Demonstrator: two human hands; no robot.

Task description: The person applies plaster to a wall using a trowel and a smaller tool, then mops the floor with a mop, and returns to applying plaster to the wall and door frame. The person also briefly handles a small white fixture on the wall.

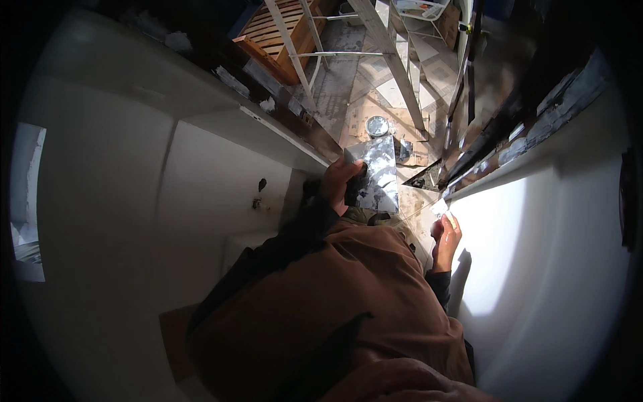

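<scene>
My left hand (339,179) is closed on the edge of a flat rectangular metal plate (382,171), thumb on top. White and grey smears cover the plate, and sunlight falls on it. To the right, my right hand (445,236) grips a small putty knife (440,209), its tip whitish. This hand is beside the sunlit white wall (495,234), and the knife is apart from the plate. Beyond the plate, a round open can (377,125) with pale contents stands on the floor.
A ladder (395,63) stands ahead with its legs spread. Behind it on the left is a slatted wooden piece (274,30). Smeared cardboard (362,120) lies under the can. White walls close in on both sides, with dark, patchy frame edges (516,141) ahead on the right.
</scene>
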